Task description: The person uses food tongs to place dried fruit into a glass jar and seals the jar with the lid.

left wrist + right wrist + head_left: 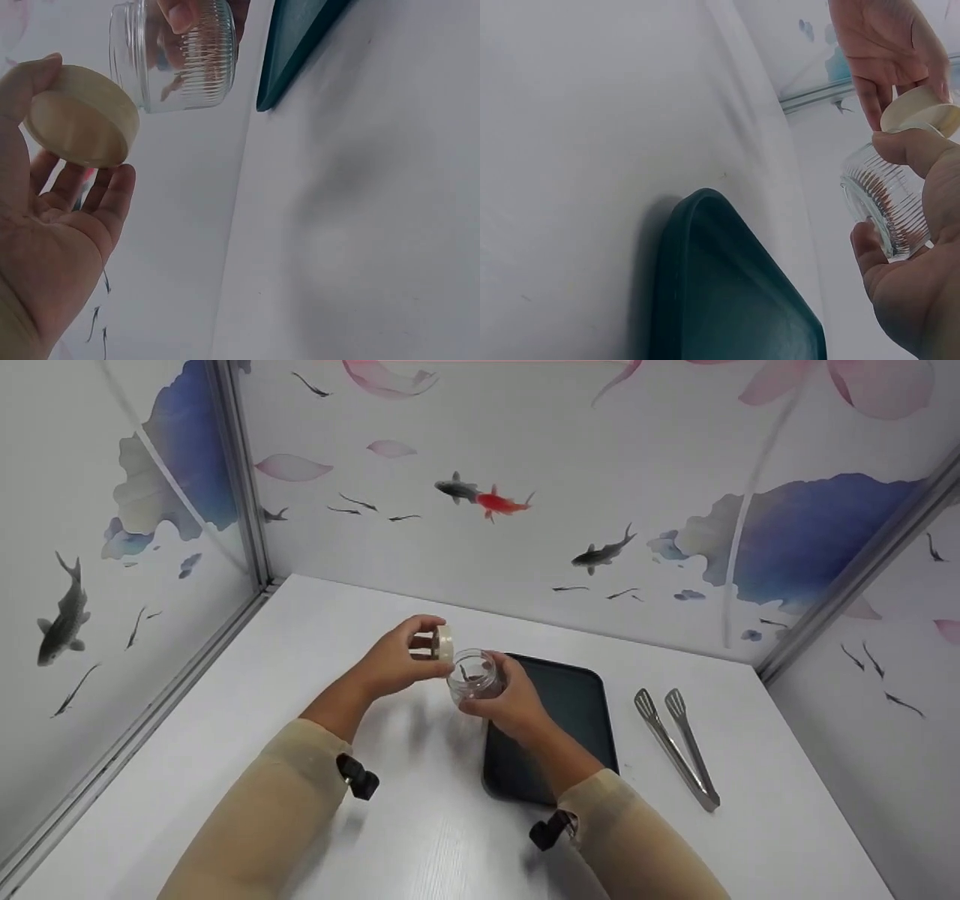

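Note:
My left hand (pixel 394 664) pinches a cream-coloured jar lid (pixel 444 645) between thumb and fingertips, tipped on its side so its hollow underside shows in the left wrist view. Right beside it, my right hand (pixel 514 697) grips a clear ribbed glass jar (pixel 187 64) around its body. The jar's mouth is uncovered and faces the lid. In the left wrist view the lid's edge appears close against the jar's rim; whether they touch I cannot tell. Both are held above the white table. Fingers show through the glass, and any contents are hard to make out.
A dark green tray (pixel 577 705) lies on the table beneath and to the right of my right hand. Farther right lie metal tongs (pixel 686 757) with slotted ends, spread apart. Printed panels (pixel 525 555) with fish and petals enclose the white table (pixel 420 825) at the back and sides.

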`<control>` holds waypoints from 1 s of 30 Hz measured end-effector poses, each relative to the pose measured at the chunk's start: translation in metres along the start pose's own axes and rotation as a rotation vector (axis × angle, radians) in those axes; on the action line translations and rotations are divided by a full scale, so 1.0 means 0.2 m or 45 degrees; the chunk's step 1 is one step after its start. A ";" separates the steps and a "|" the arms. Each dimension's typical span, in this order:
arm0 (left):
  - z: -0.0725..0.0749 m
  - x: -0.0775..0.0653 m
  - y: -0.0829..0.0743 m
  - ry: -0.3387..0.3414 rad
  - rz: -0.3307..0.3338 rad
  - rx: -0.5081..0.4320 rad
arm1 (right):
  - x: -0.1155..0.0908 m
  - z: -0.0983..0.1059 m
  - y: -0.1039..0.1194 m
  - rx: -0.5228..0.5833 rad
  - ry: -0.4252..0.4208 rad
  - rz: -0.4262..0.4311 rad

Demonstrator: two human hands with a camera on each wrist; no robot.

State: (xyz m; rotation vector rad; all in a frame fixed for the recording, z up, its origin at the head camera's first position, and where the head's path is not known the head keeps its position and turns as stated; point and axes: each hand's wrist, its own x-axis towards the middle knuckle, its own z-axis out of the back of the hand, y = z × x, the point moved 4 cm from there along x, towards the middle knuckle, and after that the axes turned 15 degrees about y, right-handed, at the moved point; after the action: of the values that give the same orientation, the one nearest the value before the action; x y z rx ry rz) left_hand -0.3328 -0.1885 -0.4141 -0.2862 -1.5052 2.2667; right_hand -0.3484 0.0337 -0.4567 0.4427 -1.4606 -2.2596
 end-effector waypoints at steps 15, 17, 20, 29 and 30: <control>-0.06 0.05 -0.08 0.129 0.010 0.247 | -0.02 -0.01 0.03 -0.015 0.002 0.112; -0.08 0.06 -0.10 0.147 0.036 0.306 | -0.02 -0.01 0.03 -0.034 -0.001 0.110; -0.10 0.07 -0.11 0.166 0.085 0.369 | -0.03 -0.02 0.03 -0.084 -0.012 0.088; -0.12 0.09 -0.14 0.178 0.153 0.476 | -0.04 -0.02 0.03 -0.180 -0.034 0.079; -0.13 0.09 -0.14 0.182 0.155 0.484 | -0.04 -0.02 0.03 -0.181 -0.033 0.082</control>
State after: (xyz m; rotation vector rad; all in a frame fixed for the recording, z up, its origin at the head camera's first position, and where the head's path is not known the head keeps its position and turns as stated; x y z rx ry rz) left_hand -0.3339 -0.1499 -0.3978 -0.4240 -0.9850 2.5082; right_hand -0.3384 0.0311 -0.4519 0.3192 -1.2961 -2.3068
